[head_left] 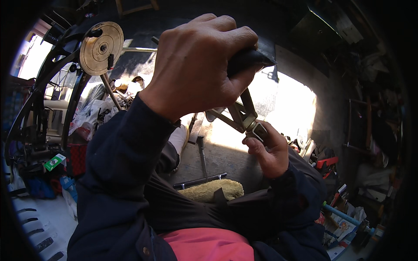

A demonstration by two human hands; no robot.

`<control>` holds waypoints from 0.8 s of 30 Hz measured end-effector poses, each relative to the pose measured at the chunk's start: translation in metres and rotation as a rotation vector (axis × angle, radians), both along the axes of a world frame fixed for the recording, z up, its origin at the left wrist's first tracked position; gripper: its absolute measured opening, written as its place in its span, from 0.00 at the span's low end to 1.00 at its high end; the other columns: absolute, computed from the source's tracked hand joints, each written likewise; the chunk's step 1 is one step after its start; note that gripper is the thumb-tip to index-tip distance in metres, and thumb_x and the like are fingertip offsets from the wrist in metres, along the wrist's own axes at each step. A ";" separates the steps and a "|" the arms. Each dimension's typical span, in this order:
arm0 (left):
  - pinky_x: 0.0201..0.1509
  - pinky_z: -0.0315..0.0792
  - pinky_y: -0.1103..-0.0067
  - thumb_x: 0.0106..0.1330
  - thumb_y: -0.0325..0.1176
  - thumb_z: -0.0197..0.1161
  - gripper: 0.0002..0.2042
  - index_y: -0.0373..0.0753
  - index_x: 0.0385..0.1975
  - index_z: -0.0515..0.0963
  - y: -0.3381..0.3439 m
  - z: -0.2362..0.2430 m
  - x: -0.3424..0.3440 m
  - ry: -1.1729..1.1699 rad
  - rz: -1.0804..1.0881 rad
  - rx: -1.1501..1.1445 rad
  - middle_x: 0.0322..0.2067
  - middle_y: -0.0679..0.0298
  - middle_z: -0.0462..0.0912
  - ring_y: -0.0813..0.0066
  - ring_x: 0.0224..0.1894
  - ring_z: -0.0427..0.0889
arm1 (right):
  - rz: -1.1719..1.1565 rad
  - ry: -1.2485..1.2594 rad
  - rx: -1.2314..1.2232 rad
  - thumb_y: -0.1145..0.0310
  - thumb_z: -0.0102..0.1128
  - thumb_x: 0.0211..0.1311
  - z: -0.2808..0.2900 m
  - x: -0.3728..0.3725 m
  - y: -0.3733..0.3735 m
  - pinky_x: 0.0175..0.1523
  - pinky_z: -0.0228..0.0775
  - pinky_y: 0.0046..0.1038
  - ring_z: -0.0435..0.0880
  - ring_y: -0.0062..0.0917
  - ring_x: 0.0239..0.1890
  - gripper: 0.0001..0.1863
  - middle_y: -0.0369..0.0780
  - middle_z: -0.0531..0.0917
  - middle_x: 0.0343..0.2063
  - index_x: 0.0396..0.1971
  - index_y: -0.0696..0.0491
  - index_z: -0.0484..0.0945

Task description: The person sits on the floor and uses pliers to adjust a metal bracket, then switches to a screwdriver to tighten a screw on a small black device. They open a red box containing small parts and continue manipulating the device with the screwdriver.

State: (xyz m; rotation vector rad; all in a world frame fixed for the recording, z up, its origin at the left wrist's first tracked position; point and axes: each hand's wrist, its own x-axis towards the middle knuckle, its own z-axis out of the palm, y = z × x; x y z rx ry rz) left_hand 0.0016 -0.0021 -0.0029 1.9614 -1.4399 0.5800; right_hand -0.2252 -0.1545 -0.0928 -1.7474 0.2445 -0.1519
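My left hand [196, 65] is closed around a black object [248, 61] with a pointed end, held high in the middle of the view; its far side is hidden behind my fingers. Below it extends a metal linkage [237, 115] of crossed, hinged bars, partly covered by my left hand. My right hand [274, 156] grips the lower end joint [257, 130] of this linkage, thumb against it and fingers curled behind. Between my legs, under the held parts, lie a long metal tool [201, 152], a metal bar [180, 185] and a pale fleecy pad [224, 187].
A large cream disc [93, 48] on a black frame [48, 82] stands at upper left. Plastic bags [87, 117], a red crate [77, 158] and clutter crowd the left. A blue tube [344, 215], red tool [326, 162] and piled items lie at right. Sunlight falls on the floor [291, 104] ahead.
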 end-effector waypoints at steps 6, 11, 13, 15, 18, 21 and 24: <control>0.38 0.86 0.73 0.61 0.40 0.79 0.14 0.41 0.42 0.87 0.000 -0.001 0.000 0.006 -0.005 -0.016 0.35 0.58 0.88 0.61 0.33 0.90 | 0.063 0.280 0.649 0.41 0.50 0.81 0.000 0.001 -0.007 0.30 0.71 0.24 0.79 0.21 0.23 0.33 0.46 0.87 0.33 0.53 0.62 0.80; 0.37 0.86 0.74 0.61 0.40 0.78 0.14 0.42 0.42 0.87 0.001 -0.001 0.000 -0.002 -0.016 -0.031 0.35 0.59 0.88 0.62 0.33 0.90 | 0.086 0.349 0.749 0.42 0.51 0.80 0.002 0.002 -0.009 0.29 0.69 0.23 0.77 0.21 0.23 0.33 0.47 0.86 0.32 0.52 0.63 0.80; 0.37 0.85 0.74 0.62 0.40 0.78 0.14 0.42 0.42 0.87 0.001 0.000 0.000 -0.003 -0.017 -0.026 0.35 0.59 0.88 0.62 0.33 0.90 | 0.083 0.359 0.725 0.43 0.52 0.80 0.004 0.003 -0.009 0.29 0.69 0.23 0.77 0.21 0.23 0.32 0.47 0.86 0.32 0.51 0.63 0.80; 0.37 0.85 0.74 0.62 0.40 0.78 0.14 0.42 0.42 0.86 0.002 0.000 0.000 0.000 -0.014 -0.013 0.35 0.59 0.88 0.62 0.33 0.90 | 0.088 0.350 0.711 0.48 0.56 0.79 0.006 0.003 -0.008 0.30 0.70 0.24 0.77 0.21 0.23 0.27 0.45 0.86 0.33 0.50 0.62 0.80; 0.37 0.86 0.74 0.62 0.40 0.78 0.14 0.42 0.42 0.86 0.001 0.000 -0.001 -0.001 -0.020 -0.015 0.35 0.59 0.88 0.62 0.33 0.90 | 0.035 0.239 0.366 0.56 0.63 0.77 0.007 0.001 -0.002 0.32 0.73 0.24 0.80 0.22 0.25 0.21 0.43 0.86 0.33 0.49 0.62 0.80; 0.37 0.86 0.74 0.62 0.40 0.78 0.14 0.42 0.42 0.86 0.001 0.000 -0.002 -0.009 -0.011 0.003 0.35 0.59 0.88 0.62 0.33 0.90 | 0.004 0.052 -0.231 0.65 0.71 0.70 0.006 0.001 0.002 0.38 0.78 0.26 0.87 0.22 0.32 0.18 0.42 0.87 0.33 0.51 0.62 0.80; 0.37 0.86 0.74 0.61 0.40 0.78 0.14 0.42 0.42 0.86 0.000 0.000 -0.001 -0.023 -0.013 -0.021 0.34 0.59 0.88 0.62 0.33 0.90 | -0.048 -0.080 -0.432 0.66 0.71 0.69 0.003 0.002 0.004 0.38 0.79 0.27 0.88 0.23 0.32 0.19 0.43 0.88 0.33 0.52 0.62 0.80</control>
